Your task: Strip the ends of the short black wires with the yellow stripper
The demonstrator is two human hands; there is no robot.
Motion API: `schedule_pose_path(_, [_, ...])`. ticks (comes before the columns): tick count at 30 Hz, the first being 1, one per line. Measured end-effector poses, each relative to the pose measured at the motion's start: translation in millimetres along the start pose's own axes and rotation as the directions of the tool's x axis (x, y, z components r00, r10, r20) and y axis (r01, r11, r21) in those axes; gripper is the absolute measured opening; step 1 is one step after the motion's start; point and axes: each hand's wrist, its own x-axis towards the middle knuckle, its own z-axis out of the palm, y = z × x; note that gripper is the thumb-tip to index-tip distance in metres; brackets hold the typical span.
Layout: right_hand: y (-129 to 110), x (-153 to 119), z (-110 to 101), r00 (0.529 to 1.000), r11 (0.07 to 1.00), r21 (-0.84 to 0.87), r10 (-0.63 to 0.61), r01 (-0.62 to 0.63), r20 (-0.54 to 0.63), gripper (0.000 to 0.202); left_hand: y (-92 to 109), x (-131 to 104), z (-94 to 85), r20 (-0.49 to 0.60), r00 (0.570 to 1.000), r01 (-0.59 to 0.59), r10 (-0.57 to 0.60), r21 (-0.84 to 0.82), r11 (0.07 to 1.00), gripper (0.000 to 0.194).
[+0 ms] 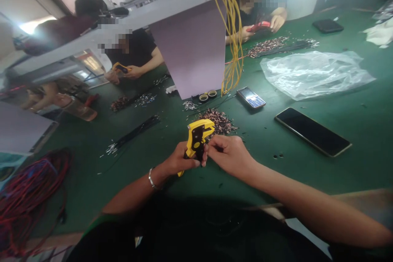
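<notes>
My left hand [178, 160] is wrapped round the handles of a yellow and black wire stripper [195, 137], its jaws pointing up and to the right. Close beside the tool, my right hand [233, 153] has its fingers pinched together; whatever they hold is too small to make out. Just beyond the stripper lies a heap of short dark wire pieces with coppery ends [221, 122]. A bundle of thin black wires [135, 133] with silvery tips rests on the green table [153, 208] to the left.
Right of my hands lie a smartphone [313, 131], a keypad phone [251, 97] and a clear plastic bag [316, 73]. Yellow wires [235, 37] hang by a pale panel [193, 49]. Red cables [33, 188] are coiled at left. Other people work across the table.
</notes>
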Motion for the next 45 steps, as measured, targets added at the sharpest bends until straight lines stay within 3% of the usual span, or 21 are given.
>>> schedule_pose_path(10, [-2,1,0,0.997,0.997,0.045,0.066,-0.068,0.047,0.022,-6,-2,1.1,0.007,0.998,-0.070,0.069,0.128,0.989,0.023])
schedule_pose_path(22, [3,2,3,0.992,0.991,0.068,0.110,-0.114,0.056,0.023,-14,-6,4.8,-0.100,0.995,0.028,-0.009,0.191,0.981,0.029])
schedule_pose_path(28, [8,3,5,0.989,0.988,0.068,0.135,-0.138,0.058,0.023,-20,-7,7.1,-0.178,0.980,0.105,-0.092,0.069,0.992,0.030])
schedule_pose_path(33, [11,3,3,0.993,0.991,0.078,0.102,-0.106,0.054,0.016,-19,-7,5.8,-0.215,0.971,0.090,-0.102,-0.063,0.994,0.028])
schedule_pose_path(37, [13,5,-2,0.995,0.992,0.089,0.086,-0.090,0.046,0.015,-15,-5,2.7,-0.176,0.978,0.072,-0.112,-0.220,0.973,0.022])
schedule_pose_path(41, [14,11,-11,0.987,0.968,0.193,0.148,-0.158,0.069,0.020,-11,-3,-2.4,-0.104,0.988,0.071,-0.117,-0.370,0.927,0.023])
schedule_pose_path(45, [14,16,-21,0.994,0.985,0.151,0.092,-0.083,-0.053,0.021,-7,-3,-8.3,-0.021,0.992,0.098,-0.123,-0.473,0.876,0.026])
